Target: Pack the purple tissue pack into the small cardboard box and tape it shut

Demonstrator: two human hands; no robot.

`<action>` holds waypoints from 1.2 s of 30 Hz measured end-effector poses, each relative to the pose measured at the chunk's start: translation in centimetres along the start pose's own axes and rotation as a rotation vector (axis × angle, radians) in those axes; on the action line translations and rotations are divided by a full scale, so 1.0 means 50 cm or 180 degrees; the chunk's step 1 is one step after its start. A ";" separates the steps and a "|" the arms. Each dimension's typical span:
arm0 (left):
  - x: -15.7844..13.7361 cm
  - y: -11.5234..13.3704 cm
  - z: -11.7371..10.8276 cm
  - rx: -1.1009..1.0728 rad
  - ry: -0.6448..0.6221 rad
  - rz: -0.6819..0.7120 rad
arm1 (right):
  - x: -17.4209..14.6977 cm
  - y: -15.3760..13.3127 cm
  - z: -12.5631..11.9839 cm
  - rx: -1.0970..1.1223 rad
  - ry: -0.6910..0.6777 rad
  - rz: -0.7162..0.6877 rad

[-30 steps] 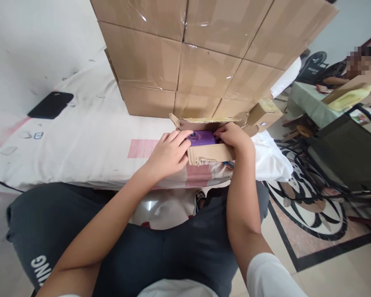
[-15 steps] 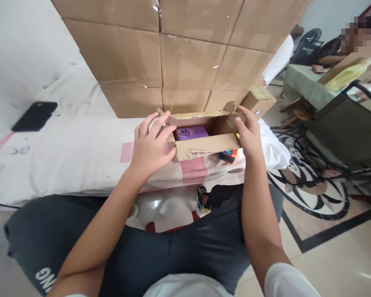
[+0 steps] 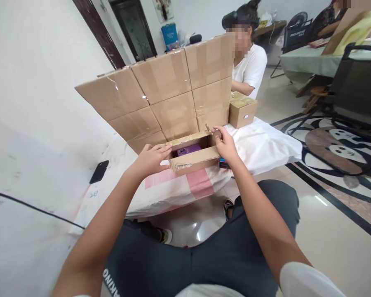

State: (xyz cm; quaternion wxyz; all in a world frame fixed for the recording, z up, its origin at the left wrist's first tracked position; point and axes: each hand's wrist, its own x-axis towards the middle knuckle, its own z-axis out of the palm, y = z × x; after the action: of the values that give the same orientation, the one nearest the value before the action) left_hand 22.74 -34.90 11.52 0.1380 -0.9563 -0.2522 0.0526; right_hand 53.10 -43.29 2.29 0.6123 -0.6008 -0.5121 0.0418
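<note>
Your left hand [image 3: 148,161] is at the left end of the long, open-topped brown cardboard box [image 3: 198,160], fingers stretched out along its upper edge and thumb lower down, with a gap between them. Your right hand [image 3: 228,149] is at the opposite end, thumb and fingers pinching the torn, upturned flap [image 3: 216,135] of that box. The box lies in front of you on the white cloth with pink patches [image 3: 200,185], long side toward you, its rim ragged along the front. Inside it, toward the left, you have a shiny purple rectangular pack [image 3: 188,150], sitting below the rim and partly hidden by the front wall. A small blue-and-dark packet [image 3: 224,163] lies just outside the box, under your right wrist. Behind the box stands a broad wall of taped brown cardboard cartons [image 3: 173,103], and at its right end a smaller closed brown carton [image 3: 243,113] bears a little white label. Crumpled white sheeting [image 3: 266,144] spreads to the right of your right hand. Well off to your left, by the wall, lies a flat black phone-like object [image 3: 99,171]. Beyond the cartons is a person in a white T-shirt [image 3: 255,68], hands hidden from you.
</note>
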 end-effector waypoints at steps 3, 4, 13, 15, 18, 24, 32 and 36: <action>0.014 -0.002 -0.016 0.0139 -0.0332 -0.0375 | -0.005 0.002 -0.005 0.0029 0.0029 0.0104; 0.020 -0.005 -0.020 0.0141 -0.0420 -0.0444 | -0.005 0.003 -0.005 0.0041 0.0033 0.0123; 0.096 -0.063 -0.041 -0.0550 -0.0950 -0.0429 | -0.011 0.002 -0.006 -0.0152 -0.0123 0.0062; 0.100 -0.071 -0.037 -0.0691 -0.0955 -0.0391 | -0.019 -0.002 -0.010 -0.0385 -0.0559 0.0016; 0.094 -0.079 -0.027 -0.0791 -0.0923 -0.0292 | -0.033 -0.010 -0.013 -0.0749 -0.1303 -0.0125; 0.055 -0.078 0.006 -0.1235 -0.0148 -0.0870 | -0.041 -0.012 0.002 -0.0935 -0.1260 -0.0276; 0.019 -0.041 0.030 -0.0725 0.0224 0.0025 | -0.015 -0.052 0.026 -0.1465 -0.1076 -0.0083; 0.047 -0.034 0.007 -0.0580 0.0109 -0.0044 | 0.018 -0.066 0.043 -0.1775 -0.1158 0.0132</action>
State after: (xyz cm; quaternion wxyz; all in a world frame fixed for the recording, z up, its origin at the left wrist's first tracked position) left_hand 23.93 -32.24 11.59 0.0551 -0.9639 -0.2601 0.0121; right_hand 50.18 -42.10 4.86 0.3218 -0.7383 -0.5924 0.0191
